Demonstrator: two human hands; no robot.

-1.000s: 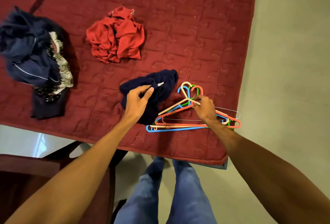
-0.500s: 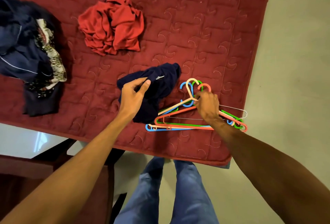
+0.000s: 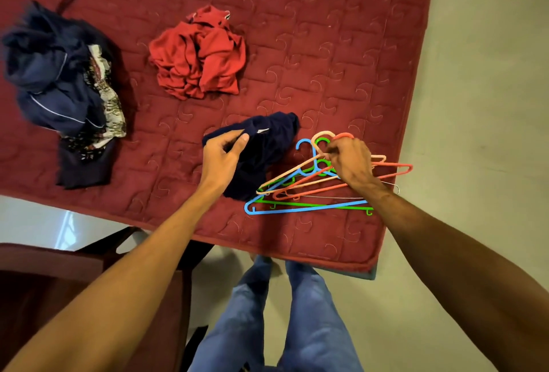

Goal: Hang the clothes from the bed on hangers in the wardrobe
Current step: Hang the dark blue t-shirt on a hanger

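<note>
Left hand pinches the navy garment, likely limp, near its label; right hand grips the plastic hangers, likely stiff and light, at their necks.

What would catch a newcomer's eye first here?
Bright hangers lie fanned near the front right corner of the bed, their necks gripped by the right hand. Just left, the left hand pinches a navy garment. Behind lie a red heap and, far left, a dark pile.
</note>
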